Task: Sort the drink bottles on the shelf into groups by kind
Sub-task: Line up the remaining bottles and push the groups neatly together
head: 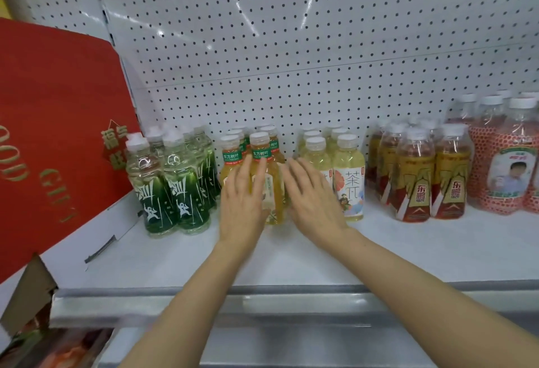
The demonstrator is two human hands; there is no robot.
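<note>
Our left hand (243, 203) and right hand (313, 203), fingers straight and flat, press either side of the front yellow tea bottle (267, 181) at shelf (291, 256) centre. Green bottles (172, 181) stand at 9 o'clock of it, pale tea bottles (347, 175) at 3 o'clock, just beside.

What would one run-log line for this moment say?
stage: aligning group | left hand: open, touching green-banded tea bottles | right hand: open, beside them | shelf: bottles grouped by kind

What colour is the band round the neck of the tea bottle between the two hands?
Green with white characters, on the front tea bottle; the head view shows it.
</note>
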